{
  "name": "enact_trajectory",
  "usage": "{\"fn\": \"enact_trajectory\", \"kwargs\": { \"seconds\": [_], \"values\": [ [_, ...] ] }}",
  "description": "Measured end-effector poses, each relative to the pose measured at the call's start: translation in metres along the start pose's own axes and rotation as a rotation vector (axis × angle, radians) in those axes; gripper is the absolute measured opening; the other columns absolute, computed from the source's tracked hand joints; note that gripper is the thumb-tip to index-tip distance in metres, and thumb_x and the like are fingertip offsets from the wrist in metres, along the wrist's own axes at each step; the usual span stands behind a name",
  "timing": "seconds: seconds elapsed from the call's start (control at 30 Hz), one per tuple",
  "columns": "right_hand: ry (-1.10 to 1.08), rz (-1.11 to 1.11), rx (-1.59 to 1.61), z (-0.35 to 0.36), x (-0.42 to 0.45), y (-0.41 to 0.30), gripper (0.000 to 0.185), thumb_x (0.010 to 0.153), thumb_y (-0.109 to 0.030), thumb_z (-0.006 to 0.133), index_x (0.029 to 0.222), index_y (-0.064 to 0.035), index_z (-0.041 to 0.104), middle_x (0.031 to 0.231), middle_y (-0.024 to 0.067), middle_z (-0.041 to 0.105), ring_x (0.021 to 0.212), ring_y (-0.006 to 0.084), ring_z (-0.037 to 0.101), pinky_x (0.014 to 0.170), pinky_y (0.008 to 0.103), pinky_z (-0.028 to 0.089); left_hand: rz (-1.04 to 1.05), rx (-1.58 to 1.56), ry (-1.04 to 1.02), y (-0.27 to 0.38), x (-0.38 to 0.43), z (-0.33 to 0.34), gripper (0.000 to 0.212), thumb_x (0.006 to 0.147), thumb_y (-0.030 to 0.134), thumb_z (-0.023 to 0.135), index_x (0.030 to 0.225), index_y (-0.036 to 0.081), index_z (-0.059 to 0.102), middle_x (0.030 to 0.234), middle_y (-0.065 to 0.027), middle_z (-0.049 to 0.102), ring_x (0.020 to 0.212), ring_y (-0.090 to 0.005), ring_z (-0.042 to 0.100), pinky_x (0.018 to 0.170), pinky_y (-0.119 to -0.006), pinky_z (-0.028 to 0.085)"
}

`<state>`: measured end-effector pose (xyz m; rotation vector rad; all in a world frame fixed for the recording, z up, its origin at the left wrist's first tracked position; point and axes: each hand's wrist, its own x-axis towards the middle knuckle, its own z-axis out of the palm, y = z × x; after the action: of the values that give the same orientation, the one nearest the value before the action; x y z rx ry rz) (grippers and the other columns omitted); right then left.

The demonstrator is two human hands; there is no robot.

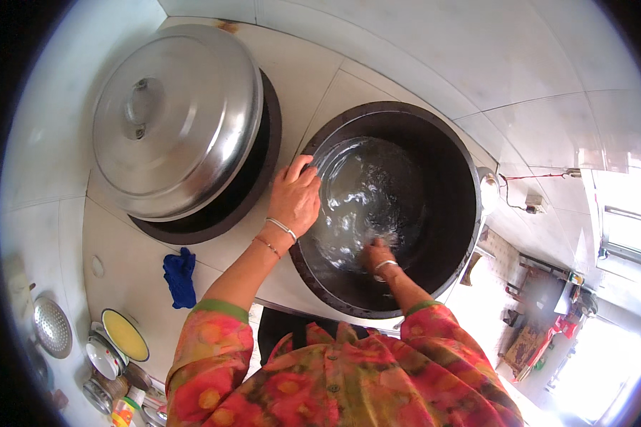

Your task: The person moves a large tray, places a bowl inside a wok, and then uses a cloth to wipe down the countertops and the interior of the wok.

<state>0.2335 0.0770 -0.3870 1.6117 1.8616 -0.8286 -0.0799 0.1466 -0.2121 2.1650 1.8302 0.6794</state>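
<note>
A large dark wok-like cooking pot [451, 176] is set into the tiled counter in front of me, with rippling water [352, 197] in its bottom. My left hand [297, 197] rests on the pot's left rim, thumb and fingers at the edge. My right hand [379, 257] reaches down into the water at the near side of the pot; its fingers are blurred and partly under water, so what they hold or touch cannot be told. To the left, a large metal lid [181, 117] lies tilted over a second dark pot [270, 144].
A blue cloth or glove [180, 277] lies on the tiled counter [213, 256]. At lower left are a perforated skimmer [52, 328], a yellow enamel dish [125, 335] and stacked bowls [104, 357]. Tiled walls rise behind; a small round metal object [487, 190] stands right of the pot.
</note>
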Motion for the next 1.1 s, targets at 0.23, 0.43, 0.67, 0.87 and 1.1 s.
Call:
{"fn": "enact_trajectory", "kwargs": {
  "seconds": [0.23, 0.43, 0.67, 0.87, 1.1],
  "values": [
    [0.287, -0.208, 0.072, -0.044, 0.057, -0.084, 0.026, 0.076, -0.010, 0.053, 0.100, -0.0100, 0.061, 0.103, 0.0231, 0.052, 0.098, 0.0405, 0.051, 0.083, 0.0456, 0.044, -0.005, 0.031, 0.038, 0.000, 0.001, 0.004, 0.012, 0.069, 0.007, 0.060, 0.081, 0.003, 0.060, 0.100, -0.0047, 0.055, 0.115, -0.0224, 0.041, 0.091, -0.038, 0.038],
    [0.434, -0.220, -0.105, -0.101, 0.127, -0.061, 0.022, 0.081, -0.015, 0.052, 0.100, -0.0138, 0.064, 0.111, 0.0169, 0.052, 0.092, 0.0340, 0.058, 0.080, 0.0470, 0.046, -0.050, 0.076, -0.063, 0.002, 0.001, 0.000, 0.019, 0.074, 0.007, 0.059, 0.092, 0.002, 0.064, 0.108, -0.0067, 0.057, 0.116, -0.0264, 0.042, 0.095, -0.038, 0.037],
    [0.534, -0.139, 0.011, -0.165, 0.111, -0.013, 0.026, 0.086, -0.023, 0.045, 0.106, -0.0249, 0.062, 0.121, 0.0128, 0.046, 0.110, 0.0346, 0.047, 0.092, 0.0469, 0.038, -0.041, 0.056, -0.023, 0.003, -0.001, -0.002, 0.018, 0.071, 0.004, 0.059, 0.088, 0.001, 0.063, 0.106, -0.0064, 0.057, 0.116, -0.0265, 0.043, 0.093, -0.039, 0.039],
    [0.488, 0.116, -0.196, -0.105, 0.066, 0.050, 0.030, 0.087, -0.022, 0.047, 0.115, -0.0265, 0.056, 0.131, 0.0152, 0.036, 0.123, 0.0360, 0.035, 0.098, 0.0466, 0.034, -0.009, 0.026, 0.013, 0.002, -0.001, -0.004, 0.014, 0.069, 0.005, 0.059, 0.082, 0.002, 0.062, 0.102, -0.0050, 0.056, 0.116, -0.0237, 0.042, 0.091, -0.038, 0.040],
    [0.070, 0.095, -0.073, -0.038, -0.002, 0.000, 0.024, 0.086, -0.026, 0.048, 0.106, -0.0185, 0.058, 0.113, 0.0183, 0.048, 0.096, 0.0412, 0.055, 0.083, 0.0472, 0.046, 0.021, 0.042, 0.081, -0.005, -0.003, 0.006, 0.008, 0.066, 0.009, 0.060, 0.073, 0.005, 0.060, 0.095, -0.0030, 0.055, 0.118, -0.0201, 0.039, 0.088, -0.036, 0.041]
  ]
}}
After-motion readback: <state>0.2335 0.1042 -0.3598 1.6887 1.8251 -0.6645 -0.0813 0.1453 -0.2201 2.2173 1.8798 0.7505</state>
